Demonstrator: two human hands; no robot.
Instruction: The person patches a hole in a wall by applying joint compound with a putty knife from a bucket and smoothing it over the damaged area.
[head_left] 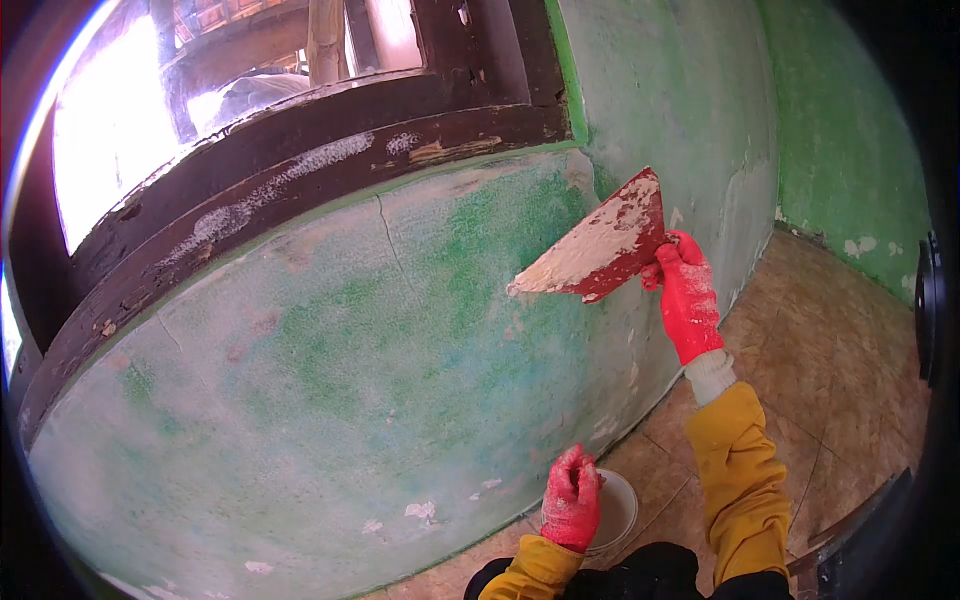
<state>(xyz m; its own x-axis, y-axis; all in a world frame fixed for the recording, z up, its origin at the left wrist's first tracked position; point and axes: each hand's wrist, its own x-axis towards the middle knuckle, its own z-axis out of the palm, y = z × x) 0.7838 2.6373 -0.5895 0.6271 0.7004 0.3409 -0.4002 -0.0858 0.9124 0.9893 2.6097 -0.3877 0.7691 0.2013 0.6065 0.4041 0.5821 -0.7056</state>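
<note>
red trowel (610, 240): before the green wall (400, 330), right of centre | long axis slants from far right to near left, tip pointing left | right hand (688, 295) clamped on its right edge | left hand (572, 505) curled beside white bucket (626, 513), cannot tell if gripping

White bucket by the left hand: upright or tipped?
Upright: the white bucket shows its round rim facing up, partly covered by the left hand.

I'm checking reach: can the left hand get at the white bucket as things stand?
Probably yes: in view, the left hand partly overlaps the white bucket, with nothing visible between them, though it may need to reach down.
</note>
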